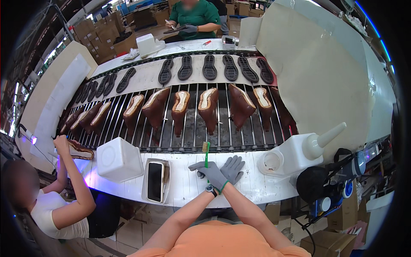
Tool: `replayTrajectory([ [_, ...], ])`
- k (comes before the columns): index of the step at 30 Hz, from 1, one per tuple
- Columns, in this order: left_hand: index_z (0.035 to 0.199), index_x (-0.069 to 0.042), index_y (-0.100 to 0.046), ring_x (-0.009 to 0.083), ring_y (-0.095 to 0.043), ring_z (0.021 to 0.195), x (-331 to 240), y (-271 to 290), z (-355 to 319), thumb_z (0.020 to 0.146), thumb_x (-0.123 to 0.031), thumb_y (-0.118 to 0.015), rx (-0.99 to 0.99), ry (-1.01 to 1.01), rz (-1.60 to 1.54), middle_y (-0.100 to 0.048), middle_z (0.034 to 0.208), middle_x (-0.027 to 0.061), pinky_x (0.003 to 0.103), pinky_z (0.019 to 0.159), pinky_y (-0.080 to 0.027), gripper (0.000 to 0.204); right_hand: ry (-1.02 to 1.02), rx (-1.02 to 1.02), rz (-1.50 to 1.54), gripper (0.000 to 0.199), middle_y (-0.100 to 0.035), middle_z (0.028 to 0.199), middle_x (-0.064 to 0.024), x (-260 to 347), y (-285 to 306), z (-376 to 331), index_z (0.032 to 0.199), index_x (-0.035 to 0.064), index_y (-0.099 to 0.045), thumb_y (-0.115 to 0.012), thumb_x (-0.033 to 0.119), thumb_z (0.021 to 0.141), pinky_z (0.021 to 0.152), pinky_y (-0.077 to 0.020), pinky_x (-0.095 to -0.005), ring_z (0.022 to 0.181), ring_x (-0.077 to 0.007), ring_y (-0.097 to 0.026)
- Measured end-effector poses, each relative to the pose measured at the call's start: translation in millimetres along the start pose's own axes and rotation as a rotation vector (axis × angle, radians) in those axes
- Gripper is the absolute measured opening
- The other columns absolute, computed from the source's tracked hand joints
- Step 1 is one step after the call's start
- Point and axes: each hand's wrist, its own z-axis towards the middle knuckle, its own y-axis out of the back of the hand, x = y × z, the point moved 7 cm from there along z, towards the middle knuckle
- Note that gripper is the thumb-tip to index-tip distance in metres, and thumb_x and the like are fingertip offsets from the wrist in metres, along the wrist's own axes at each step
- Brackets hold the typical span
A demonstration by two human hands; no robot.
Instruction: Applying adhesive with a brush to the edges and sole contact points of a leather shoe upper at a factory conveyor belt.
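My wrists cross over the white worktable (180, 188), both hands in grey gloves. My right hand (212, 173) lies to the left, on top, its fingers closed round a green-handled brush (206, 156). The brush stands up with its tan bristles toward the conveyor. Under and to the right of it rests my left hand (233, 168), fingers stretched out, holding nothing. A watch (209, 188) sits on my left wrist. Beyond the hands, brown shoe uppers (208, 109) stand sole side up on the conveyor rollers (188, 137).
Dark shoe soles (209, 67) line a pale shelf behind the uppers. A tray with a phone (155, 180) and a white container (119, 160) are at left; a white spouted bottle (299, 150) is at right. Co-workers (195, 19) work across the conveyor and at left, one handling an upper (81, 150).
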Motion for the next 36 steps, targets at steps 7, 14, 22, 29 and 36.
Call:
replayTrajectory([
  [7,0.138,-0.007,-0.05,0.0345,-0.042,0.136,9,-15,1,0.092,-0.029,-0.057,0.005,-0.012,0.071,-0.049,0.142,0.0193,0.049,0.115,-0.03,0.051,0.021,-0.022,-0.048,0.029,-0.07,0.085,-0.0001,-4,2,8,0.109,0.0066,-0.075,-0.051,0.009,0.091,0.063,-0.0441,-0.0232,0.068,-0.0058,-0.05],
  [14,0.132,-0.005,-0.054,0.0341,-0.044,0.134,11,-15,-3,0.089,-0.023,-0.059,-0.028,0.015,0.003,-0.05,0.141,0.0185,0.048,0.114,-0.033,0.047,0.051,-0.035,0.016,0.03,-0.072,0.086,-0.0033,-7,3,7,0.106,0.0019,-0.074,-0.05,0.0,0.089,0.059,-0.0437,-0.02,0.063,-0.0061,-0.052],
  [22,0.135,-0.004,-0.051,0.0334,-0.041,0.137,3,-8,1,0.09,-0.024,-0.058,-0.004,-0.012,0.05,-0.049,0.142,0.0186,0.047,0.115,-0.032,0.05,-0.005,-0.027,-0.095,0.03,-0.073,0.095,-0.0025,-7,3,8,0.107,0.0025,-0.074,-0.05,0.001,0.089,0.06,-0.0444,-0.0204,0.065,-0.0055,-0.052],
  [29,0.135,-0.004,-0.051,0.0348,-0.042,0.136,5,-16,-4,0.09,-0.024,-0.059,-0.024,-0.005,0.063,-0.048,0.142,0.0191,0.048,0.115,-0.032,0.05,-0.026,-0.025,-0.028,0.029,-0.072,0.092,-0.0031,-13,5,6,0.108,0.0023,-0.074,-0.051,0.003,0.091,0.06,-0.0451,-0.0206,0.065,-0.0056,-0.053],
  [36,0.137,-0.006,-0.05,0.0336,-0.04,0.137,8,-23,-1,0.09,-0.025,-0.058,0.075,0.026,0.052,-0.045,0.146,0.0179,0.048,0.116,-0.031,0.052,-0.001,-0.021,0.009,0.027,-0.072,0.095,-0.003,-8,4,5,0.108,0.0014,-0.073,-0.051,0.004,0.092,0.06,-0.0446,-0.0204,0.066,-0.0059,-0.054],
])
